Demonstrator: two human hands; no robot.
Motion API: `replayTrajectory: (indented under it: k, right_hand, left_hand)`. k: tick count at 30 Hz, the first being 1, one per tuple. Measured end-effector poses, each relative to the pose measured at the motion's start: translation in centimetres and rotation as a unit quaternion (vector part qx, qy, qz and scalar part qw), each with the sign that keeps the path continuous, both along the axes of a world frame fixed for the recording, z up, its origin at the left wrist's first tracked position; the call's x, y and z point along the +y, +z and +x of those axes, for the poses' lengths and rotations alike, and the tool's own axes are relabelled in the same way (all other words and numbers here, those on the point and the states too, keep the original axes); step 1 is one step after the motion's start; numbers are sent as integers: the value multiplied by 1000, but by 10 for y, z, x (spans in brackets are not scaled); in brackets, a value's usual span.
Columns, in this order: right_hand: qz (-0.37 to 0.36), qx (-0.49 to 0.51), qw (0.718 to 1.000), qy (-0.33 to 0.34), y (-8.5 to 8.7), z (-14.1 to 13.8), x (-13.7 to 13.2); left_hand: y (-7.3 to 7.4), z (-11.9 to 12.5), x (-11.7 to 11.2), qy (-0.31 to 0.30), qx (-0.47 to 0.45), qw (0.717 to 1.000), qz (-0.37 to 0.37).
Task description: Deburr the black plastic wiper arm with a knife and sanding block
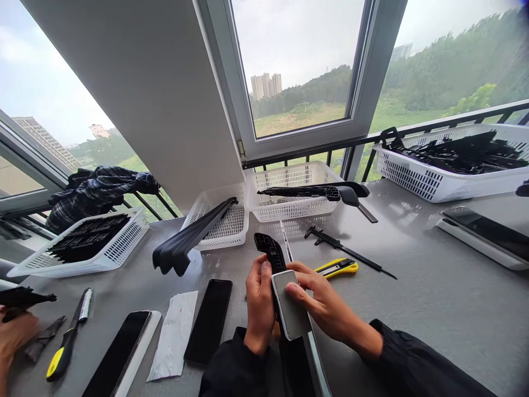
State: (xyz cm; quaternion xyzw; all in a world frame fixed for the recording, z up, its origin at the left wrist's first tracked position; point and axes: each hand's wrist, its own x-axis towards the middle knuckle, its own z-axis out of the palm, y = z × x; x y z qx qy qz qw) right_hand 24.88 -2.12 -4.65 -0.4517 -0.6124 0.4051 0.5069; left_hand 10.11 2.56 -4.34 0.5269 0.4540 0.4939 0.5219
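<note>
My left hand (260,303) is closed around a long black plastic trim piece (270,251), whose ribbed, curved end points away from me. My right hand (322,300) grips a grey rectangular block (291,317) with a pale rim, thumb on its flat face. The block lies against the trim piece, and what is under it is hidden. Just beyond my right hand are a yellow utility knife (336,268) and a black caliper (349,251). A thin metal strip (286,240) shows behind my hands. To the left lie a black phone (209,322) and a crumpled white paper (173,336).
White baskets (223,234) line the window side, several holding black plastic parts (194,234). Another person's hand (16,336) holds a black part at far left, near a yellow-black knife-like tool (61,355) and a marker (85,306). Phone-like slabs lie left (119,353) and right (487,234).
</note>
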Motion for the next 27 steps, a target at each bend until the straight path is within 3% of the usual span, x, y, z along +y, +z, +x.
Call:
replayTrajectory:
  k: [4, 11, 17, 20, 24, 27]
  right_hand:
    - [-7, 29, 999, -13, -3, 1, 3]
    - [-41, 54, 994, 80, -5, 0, 0]
    - [-21, -21, 999, 22, 2, -2, -5]
    - [-7, -11, 1000, -20, 2, 3, 0]
    - [-5, 36, 993, -110, 0, 13, 7]
    - [-5, 58, 988, -140, -1, 16, 10]
  left_hand:
    - [-2, 3, -4, -3, 32, 999, 7]
    - [-9, -3, 8, 48, 25, 999, 7]
    - [-9, -3, 6, 44, 23, 999, 1]
    - [-5, 1, -3, -3, 4, 1000, -5]
    - [0, 9, -15, -133, -69, 988, -35]
    - [1, 12, -17, -154, -77, 984, -34]
